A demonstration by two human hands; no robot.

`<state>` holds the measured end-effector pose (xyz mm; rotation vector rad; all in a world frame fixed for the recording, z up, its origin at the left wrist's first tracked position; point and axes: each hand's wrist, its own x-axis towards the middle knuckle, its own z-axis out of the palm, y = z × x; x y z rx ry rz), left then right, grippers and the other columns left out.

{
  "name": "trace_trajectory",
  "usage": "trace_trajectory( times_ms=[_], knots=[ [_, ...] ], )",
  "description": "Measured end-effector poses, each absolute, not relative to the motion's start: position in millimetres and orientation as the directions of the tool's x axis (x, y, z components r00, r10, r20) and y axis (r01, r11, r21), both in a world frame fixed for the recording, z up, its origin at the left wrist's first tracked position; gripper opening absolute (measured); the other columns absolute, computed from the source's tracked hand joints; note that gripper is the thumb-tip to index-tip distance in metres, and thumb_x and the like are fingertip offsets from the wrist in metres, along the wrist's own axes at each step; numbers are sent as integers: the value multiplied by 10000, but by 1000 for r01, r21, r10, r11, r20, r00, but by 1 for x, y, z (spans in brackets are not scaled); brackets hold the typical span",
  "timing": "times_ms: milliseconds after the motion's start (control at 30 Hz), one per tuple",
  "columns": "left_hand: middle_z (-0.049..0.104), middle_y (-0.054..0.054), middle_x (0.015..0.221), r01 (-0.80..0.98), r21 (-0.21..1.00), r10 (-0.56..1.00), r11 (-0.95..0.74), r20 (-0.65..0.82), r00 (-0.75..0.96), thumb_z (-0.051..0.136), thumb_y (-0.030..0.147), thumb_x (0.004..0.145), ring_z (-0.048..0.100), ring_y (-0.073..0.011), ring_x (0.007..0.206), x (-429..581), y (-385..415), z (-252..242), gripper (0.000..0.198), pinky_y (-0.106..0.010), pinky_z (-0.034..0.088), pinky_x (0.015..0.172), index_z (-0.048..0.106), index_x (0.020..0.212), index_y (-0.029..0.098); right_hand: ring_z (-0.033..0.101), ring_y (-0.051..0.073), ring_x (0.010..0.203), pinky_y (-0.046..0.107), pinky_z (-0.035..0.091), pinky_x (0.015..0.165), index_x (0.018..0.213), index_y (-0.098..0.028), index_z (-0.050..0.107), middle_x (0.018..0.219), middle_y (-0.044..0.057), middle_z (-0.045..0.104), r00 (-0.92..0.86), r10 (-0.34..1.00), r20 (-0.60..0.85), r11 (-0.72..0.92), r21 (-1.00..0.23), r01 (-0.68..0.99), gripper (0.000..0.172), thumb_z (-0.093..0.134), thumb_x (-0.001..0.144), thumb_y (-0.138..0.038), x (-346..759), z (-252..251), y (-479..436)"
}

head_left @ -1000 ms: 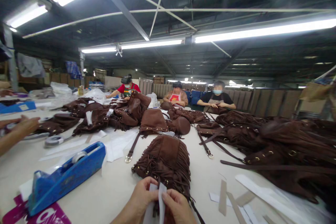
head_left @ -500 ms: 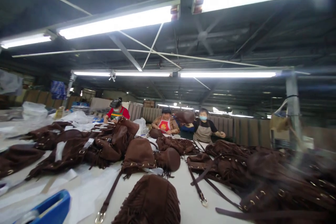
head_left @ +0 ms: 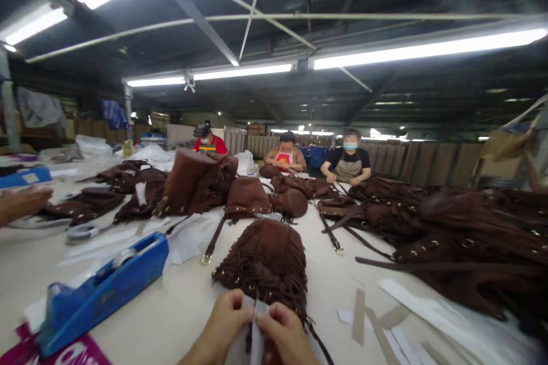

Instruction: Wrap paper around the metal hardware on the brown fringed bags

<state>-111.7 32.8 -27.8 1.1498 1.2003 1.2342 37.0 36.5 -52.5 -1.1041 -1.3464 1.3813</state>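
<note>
A dark brown fringed bag (head_left: 268, 248) lies on the table in front of me. At its near edge, my left hand (head_left: 222, 325) and my right hand (head_left: 285, 331) are close together, thumbs and fingers pinched. Between them is a thin whitish strip (head_left: 257, 333), perhaps paper or foam sheet, gripped from both sides. Dark brown parts of the bag show beneath the strip; whether it is wrapped around them, I cannot tell.
A blue tape dispenser (head_left: 105, 291) stands at left on the pale table (head_left: 180, 308). Paper strips (head_left: 359, 316) lie at right near a heap of brown bags (head_left: 462, 228). Another person's hand (head_left: 23, 205) reaches in at left. Several people, including one in a grey apron (head_left: 349, 165), are across the table.
The view has tilted down, bringing both my hands and the whitish strip into sight. At left, a brown bag stands taller and another person's hand has appeared. The co-worker at right has lowered their arms.
</note>
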Motion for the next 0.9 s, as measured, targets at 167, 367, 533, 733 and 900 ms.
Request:
trace_trajectory(
  times_ms=[167, 367, 533, 733, 900],
  knots=[
    [392, 73, 492, -37, 997, 998, 63, -64, -22, 553, 271, 559, 350, -94, 491, -108, 19, -21, 156, -227, 236, 484, 414, 556, 199, 363, 59, 364, 153, 275, 288, 598, -206, 442, 444, -88, 402, -140, 988, -72, -79, -996, -41, 412, 693, 596, -532, 27, -42, 23],
    [352, 79, 515, 41, 999, 998, 10, -7, -62, 573, 238, 530, 319, -89, 520, -105, 20, -21, 180, -223, 212, 498, 398, 536, 198, 384, 75, 365, 167, 283, 288, 600, -219, 424, 453, -86, 403, -133, 990, -50, -46, -998, 39, 391, 658, 595, -532, 27, -36, 21],
    [347, 70, 485, 140, 990, 989, -26, 46, -142, 576, 149, 510, 314, -95, 535, -101, 26, -22, 198, -235, 202, 515, 390, 460, 196, 355, 80, 367, 193, 242, 326, 605, -228, 417, 456, -84, 389, -120, 992, 33, 40, -998, 54, 329, 624, 660, -477, 25, -60, 30],
    [355, 69, 465, 102, 994, 994, -40, 49, -95, 582, 183, 520, 330, -93, 512, -97, 18, -14, 183, -224, 226, 506, 408, 466, 194, 370, 105, 438, 225, 269, 404, 546, -229, 415, 461, -68, 380, -41, 995, 86, 88, -995, 48, 271, 622, 609, -392, 28, -55, 31],
    [547, -10, 541, -223, 962, 974, 156, -112, 199, 602, 319, 558, 480, -120, 505, -107, 20, -12, 184, -246, 375, 535, 553, 596, 146, 390, 103, 439, 219, 294, 416, 575, -211, 468, 472, -62, 429, -63, 997, 42, 39, -998, -45, 267, 631, 604, -421, 33, -47, 30]
  ],
)
